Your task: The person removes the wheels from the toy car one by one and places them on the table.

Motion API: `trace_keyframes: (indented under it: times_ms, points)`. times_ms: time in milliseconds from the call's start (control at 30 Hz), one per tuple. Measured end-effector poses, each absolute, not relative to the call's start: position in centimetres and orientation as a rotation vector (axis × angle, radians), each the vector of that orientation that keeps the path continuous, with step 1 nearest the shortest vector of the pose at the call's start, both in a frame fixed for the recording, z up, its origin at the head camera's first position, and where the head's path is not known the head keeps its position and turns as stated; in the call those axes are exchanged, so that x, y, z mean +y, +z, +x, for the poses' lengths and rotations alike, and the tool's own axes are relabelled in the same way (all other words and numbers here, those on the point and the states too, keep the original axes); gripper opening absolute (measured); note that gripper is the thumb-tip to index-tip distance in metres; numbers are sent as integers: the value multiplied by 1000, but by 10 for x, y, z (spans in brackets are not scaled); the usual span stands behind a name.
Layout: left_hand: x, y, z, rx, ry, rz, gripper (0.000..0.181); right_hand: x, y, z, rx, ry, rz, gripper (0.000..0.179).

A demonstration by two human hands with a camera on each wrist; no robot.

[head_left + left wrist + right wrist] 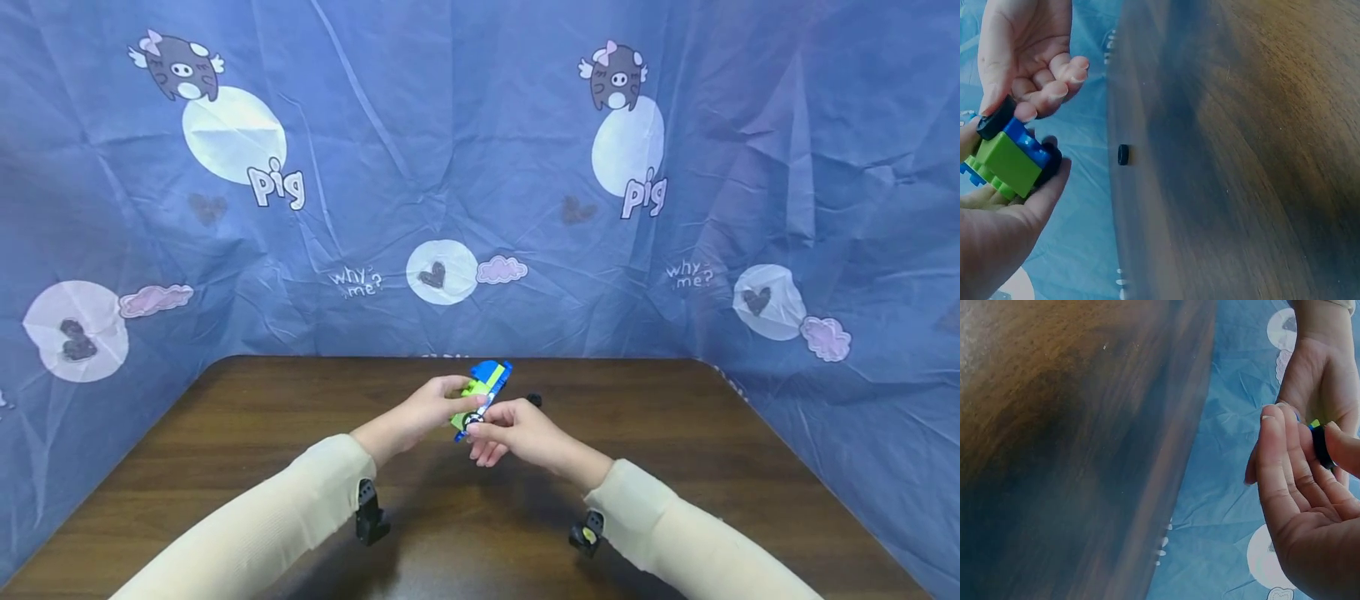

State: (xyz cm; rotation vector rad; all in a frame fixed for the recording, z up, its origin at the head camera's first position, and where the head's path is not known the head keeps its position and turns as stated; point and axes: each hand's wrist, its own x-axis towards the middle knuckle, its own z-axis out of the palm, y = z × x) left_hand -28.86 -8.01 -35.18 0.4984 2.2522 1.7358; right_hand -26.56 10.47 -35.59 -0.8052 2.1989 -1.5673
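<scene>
A toy car point(491, 377) of blue and lime-green building blocks is held above the table in my left hand point(426, 414), tilted in the head view. Thumb and fingers of that hand grip its sides. My right hand point(531, 435) pinches a black wheel point(997, 119) against the side of the car; whether it is seated there I cannot tell. The left wrist view shows another black wheel point(1052, 159) on the car's opposite side, partly covered by the left fingers. In the right wrist view, the right hand hides most of the car behind the pinched wheel point(1320, 447).
One loose black wheel point(1123, 154) stands on the brown wooden table point(247, 433), beyond the right hand and near the far edge. A blue printed cloth point(525, 125) hangs behind and along both sides. Small black devices point(369, 512) are strapped at both wrists.
</scene>
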Motion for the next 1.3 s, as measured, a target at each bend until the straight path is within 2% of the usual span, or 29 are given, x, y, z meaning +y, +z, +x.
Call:
trace_keyframes:
  times_ms: [233, 533, 867, 1000, 1133, 1300]
  points:
    - [-80, -355, -288, 2098, 1754, 595, 38, 105, -359, -261, 2269, -1569, -796, 29]
    - [-74, -356, -287, 2163, 1709, 498, 39, 102, -358, -255, 2536, -1462, -887, 23]
    - [-68, -349, -288, 2168, 1701, 474, 34, 99, -358, -254, 2674, -1442, -979, 23]
    - [-67, -351, -290, 2180, 1719, 374, 36, 99, -356, -256, 2782, -1380, -1013, 22]
    - [-70, -354, -289, 2176, 1739, 286, 38, 99, -355, -259, 2700, -1398, -968, 20]
    - [-70, -354, -288, 2178, 1740, 325, 40, 102, -353, -260, 2548, -1563, -826, 19]
